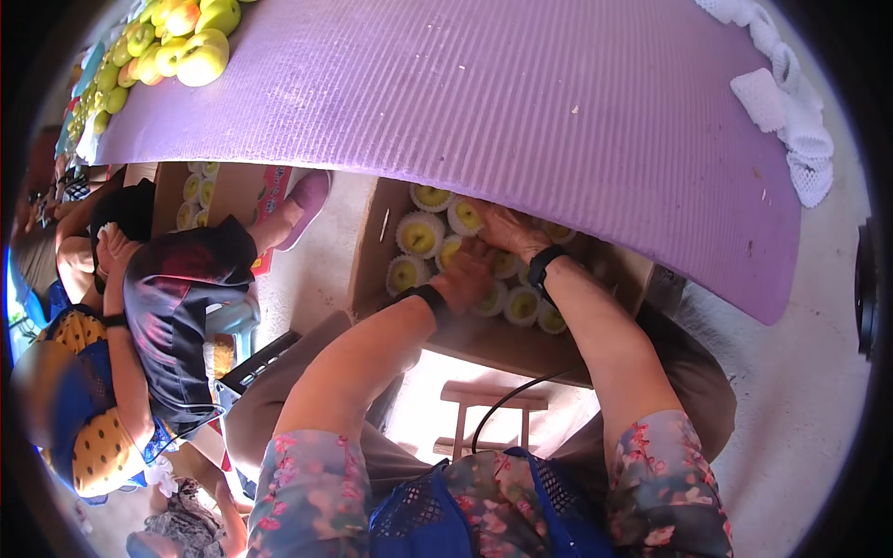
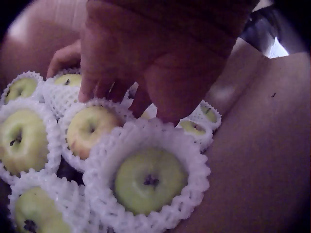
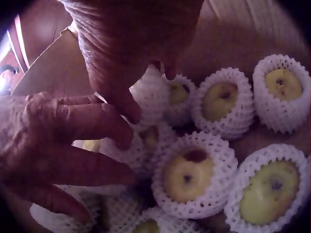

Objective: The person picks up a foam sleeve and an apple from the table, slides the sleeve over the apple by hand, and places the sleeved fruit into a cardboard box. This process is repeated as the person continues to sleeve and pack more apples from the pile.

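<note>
Both hands are inside a cardboard box [image 1: 372,244] of apples in white foam nets. My right hand [image 1: 510,231] reaches in toward the far side. In the right wrist view, its thumb and fingers hold a netted apple [image 3: 151,94] from above. My left hand [image 1: 468,277] is nearer the front of the box, its fingers spread and fairly straight over the netted apples [image 3: 121,150]. The left wrist view shows this hand [image 2: 160,53] reaching down behind a netted green apple [image 2: 150,182]; part of its fingers is hidden. Each wrist wears a black band.
A purple ribbed mat [image 1: 521,102] covers the tabletop overhanging the box's far side. Loose apples [image 1: 181,42] lie at its left end, white foam nets [image 1: 786,102] at its right. Another person [image 1: 186,298] sits at left beside a second apple box [image 1: 167,191]. A small stool [image 1: 493,400] stands below.
</note>
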The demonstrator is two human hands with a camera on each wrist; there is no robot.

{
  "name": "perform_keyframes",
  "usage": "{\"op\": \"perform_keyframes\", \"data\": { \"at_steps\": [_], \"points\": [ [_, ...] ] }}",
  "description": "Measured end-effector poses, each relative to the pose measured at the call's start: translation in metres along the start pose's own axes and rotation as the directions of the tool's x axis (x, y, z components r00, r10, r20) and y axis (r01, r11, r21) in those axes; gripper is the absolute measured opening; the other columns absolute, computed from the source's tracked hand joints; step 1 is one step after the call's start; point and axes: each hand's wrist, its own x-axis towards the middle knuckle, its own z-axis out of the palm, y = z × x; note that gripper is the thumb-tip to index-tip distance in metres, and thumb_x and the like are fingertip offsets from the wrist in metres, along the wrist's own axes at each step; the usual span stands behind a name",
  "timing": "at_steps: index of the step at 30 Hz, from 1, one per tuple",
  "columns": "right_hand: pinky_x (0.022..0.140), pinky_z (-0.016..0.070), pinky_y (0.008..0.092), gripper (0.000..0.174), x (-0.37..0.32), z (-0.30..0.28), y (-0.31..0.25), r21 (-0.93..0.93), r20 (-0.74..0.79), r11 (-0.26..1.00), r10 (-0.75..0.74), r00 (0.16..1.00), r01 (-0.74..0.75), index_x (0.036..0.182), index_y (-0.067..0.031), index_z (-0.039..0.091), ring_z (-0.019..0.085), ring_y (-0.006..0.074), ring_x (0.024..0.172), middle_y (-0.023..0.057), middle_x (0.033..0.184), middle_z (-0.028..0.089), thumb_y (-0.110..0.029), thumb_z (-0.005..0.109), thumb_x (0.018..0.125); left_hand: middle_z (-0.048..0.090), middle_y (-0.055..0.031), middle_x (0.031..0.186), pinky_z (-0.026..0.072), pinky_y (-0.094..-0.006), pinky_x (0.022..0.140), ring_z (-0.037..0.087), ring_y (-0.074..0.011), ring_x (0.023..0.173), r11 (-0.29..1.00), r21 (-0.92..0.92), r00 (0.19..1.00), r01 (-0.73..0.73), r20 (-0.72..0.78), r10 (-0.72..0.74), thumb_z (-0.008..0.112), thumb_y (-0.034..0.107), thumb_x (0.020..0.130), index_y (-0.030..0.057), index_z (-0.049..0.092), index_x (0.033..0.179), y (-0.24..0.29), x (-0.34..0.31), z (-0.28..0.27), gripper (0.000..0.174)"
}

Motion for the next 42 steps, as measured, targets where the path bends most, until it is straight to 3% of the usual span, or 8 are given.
{"op": "perform_keyframes", "data": {
  "at_steps": [11, 17, 22, 26, 29, 33, 36, 42],
  "points": [
    [0.108, 0.0343, 0.0464, 0.083, 0.007, 0.001, 0.005, -0.066, -0.077, 0.993, -0.098, 0.992, 0.093, 0.145, -0.0169, 0.031, 0.039, 0.0368, 0.131, 0.0180, 0.142, 0.040, -0.017, 0.070, 0.072, 0.057, -0.0164, 0.114, 0.0445, -0.0410, 0.094, 0.055, -0.0306, 0.108, 0.999, -0.040, 0.999, -0.006, -0.033, 0.004, 0.057, 0.015, 0.075, -0.0020, 0.065, 0.109, -0.006, 0.000, -0.003, 0.039],
    [0.110, 0.0335, 0.0450, 0.081, -0.004, -0.022, -0.006, 0.019, -0.033, 0.999, -0.026, 0.999, 0.027, 0.142, -0.0141, 0.034, 0.037, 0.0360, 0.132, 0.0181, 0.142, 0.039, -0.003, 0.067, 0.069, 0.055, -0.0191, 0.123, 0.0476, -0.0405, 0.091, 0.056, -0.0316, 0.113, 0.995, -0.099, 0.973, -0.023, 0.226, 0.045, 0.059, 0.011, 0.076, -0.0019, 0.065, 0.109, -0.008, 0.004, -0.052, 0.036],
    [0.111, 0.0325, 0.0435, 0.080, -0.029, -0.071, -0.028, 0.062, 0.024, 0.996, 0.060, 0.998, -0.061, 0.142, -0.0110, 0.033, 0.035, 0.0352, 0.134, 0.0168, 0.143, 0.038, -0.001, 0.067, 0.069, 0.064, -0.0215, 0.104, 0.0534, -0.0406, 0.078, 0.065, -0.0330, 0.094, 0.981, -0.191, 0.899, -0.015, 0.428, 0.097, 0.060, 0.021, 0.081, 0.0007, 0.067, 0.102, -0.005, 0.002, -0.140, 0.029],
    [0.100, 0.0434, 0.0460, 0.062, -0.045, -0.089, -0.040, 0.202, 0.014, 0.972, 0.121, 0.993, -0.121, 0.127, -0.0047, 0.044, 0.045, 0.0398, 0.124, 0.0226, 0.137, 0.041, 0.003, 0.067, 0.069, 0.067, -0.0197, 0.086, 0.0538, -0.0431, 0.075, 0.067, -0.0360, 0.085, 0.970, -0.238, 0.857, 0.050, 0.509, 0.080, 0.060, 0.030, 0.085, 0.0021, 0.068, 0.092, 0.000, -0.007, -0.229, 0.030],
    [0.096, 0.0469, 0.0452, 0.054, -0.060, -0.096, -0.050, 0.114, -0.055, 0.980, 0.169, 0.984, -0.162, 0.124, -0.0030, 0.047, 0.050, 0.0386, 0.120, 0.0220, 0.132, 0.045, 0.003, 0.065, 0.073, 0.066, -0.0188, 0.088, 0.0522, -0.0416, 0.071, 0.066, -0.0341, 0.084, 0.908, -0.386, 0.962, 0.165, 0.266, -0.062, 0.062, 0.029, 0.085, 0.0046, 0.068, 0.094, -0.012, -0.028, -0.296, 0.026],
    [0.091, 0.0499, 0.0446, 0.043, -0.065, -0.076, -0.036, 0.053, 0.002, 0.976, 0.210, 0.978, -0.209, 0.120, -0.0023, 0.052, 0.055, 0.0382, 0.114, 0.0211, 0.125, 0.053, -0.002, 0.064, 0.078, 0.068, -0.0069, 0.087, 0.0507, -0.0307, 0.076, 0.062, -0.0176, 0.077, 0.414, -0.909, 0.932, -0.047, -0.190, -0.310, 0.060, 0.020, 0.093, 0.0012, 0.065, 0.107, -0.034, -0.070, -0.359, 0.024],
    [0.090, 0.0503, 0.0444, 0.038, -0.077, -0.081, -0.044, -0.074, 0.067, 0.954, 0.295, 0.953, -0.290, 0.117, -0.0017, 0.055, 0.057, 0.0384, 0.112, 0.0223, 0.123, 0.056, -0.005, 0.063, 0.081, 0.067, -0.0064, 0.085, 0.0525, -0.0282, 0.077, 0.065, -0.0143, 0.080, 0.059, -0.952, 0.797, -0.301, -0.285, -0.532, 0.055, 0.020, 0.097, 0.0015, 0.064, 0.109, -0.055, -0.074, -0.357, 0.024],
    [0.088, 0.0508, 0.0447, 0.024, -0.093, -0.110, -0.060, -0.144, 0.243, 0.957, 0.282, 0.928, -0.253, 0.103, 0.0010, 0.065, 0.060, 0.0392, 0.106, 0.0241, 0.110, 0.063, -0.007, 0.057, 0.082, 0.065, -0.0051, 0.080, 0.0532, -0.0277, 0.070, 0.066, -0.0153, 0.075, -0.009, -0.934, 0.564, -0.358, -0.209, -0.799, 0.055, 0.020, 0.097, 0.0021, 0.065, 0.105, -0.087, -0.072, -0.314, 0.022]
  ]
}}
